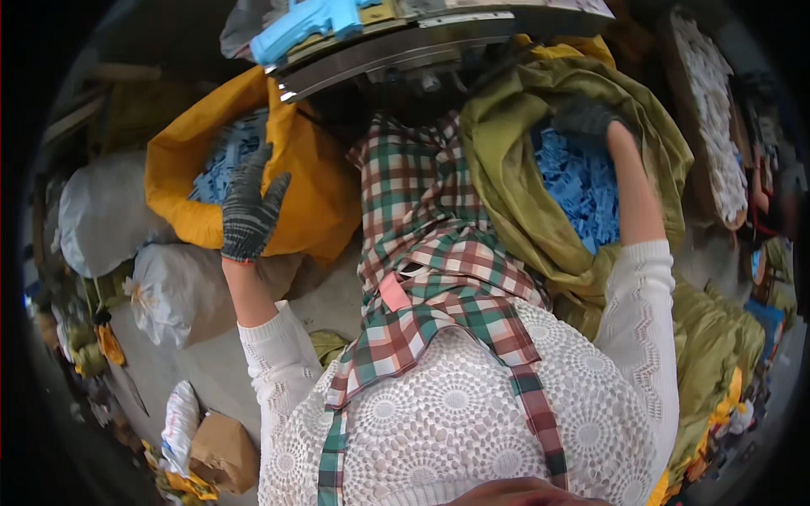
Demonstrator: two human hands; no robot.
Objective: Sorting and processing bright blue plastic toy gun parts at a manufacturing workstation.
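Observation:
My left hand, in a dark grey knitted glove, is at the near rim of a yellow sack. Its fingers are spread, with nothing seen in them. Small blue plastic pieces fill that sack's mouth. On the other side, my right hand, gloved alike, reaches into an olive-green sack. It is over a heap of blue plastic pieces; its fingers are blurred, and what they hold, if anything, cannot be made out. A light blue pistol-shaped plastic piece lies on the bench ahead.
The metal-edged bench spans the space ahead, between the sacks. Pale stuffed bags stand at the left, and a brown paper package lies at the lower left. More olive sacking lies at the right, below a long container of white pieces.

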